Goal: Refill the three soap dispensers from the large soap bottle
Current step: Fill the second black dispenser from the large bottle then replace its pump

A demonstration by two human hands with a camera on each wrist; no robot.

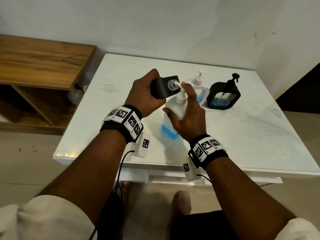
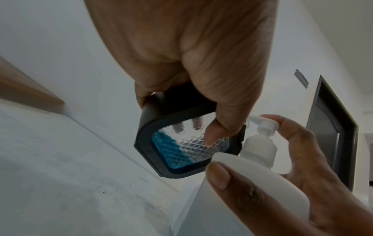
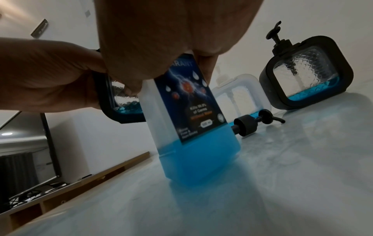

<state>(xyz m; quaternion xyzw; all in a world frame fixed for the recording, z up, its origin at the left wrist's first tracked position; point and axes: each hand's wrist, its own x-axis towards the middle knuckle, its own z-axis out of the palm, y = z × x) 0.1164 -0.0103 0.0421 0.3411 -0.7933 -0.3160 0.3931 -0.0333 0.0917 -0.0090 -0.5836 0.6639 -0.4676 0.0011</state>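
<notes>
My left hand (image 1: 145, 94) grips a black dispenser (image 1: 164, 86) with its pump off, tilted so its open neck (image 1: 172, 84) meets the nozzle of the large soap bottle (image 1: 174, 116). That translucent bottle stands on the white table (image 1: 242, 135), with blue soap in its lower part. My right hand (image 1: 188, 116) wraps the bottle, its forefinger on the pump head (image 2: 264, 123). In the left wrist view the held black dispenser (image 2: 181, 148) shows a little blue soap. The loose black pump (image 3: 254, 123) lies on the table behind the bottle (image 3: 193, 127).
A clear dispenser (image 1: 199, 87) with a white pump and a second black dispenser (image 1: 223, 96) with its pump on stand at the back of the table. A wooden shelf unit (image 1: 38, 70) is at the left. The table's front edge is near my wrists.
</notes>
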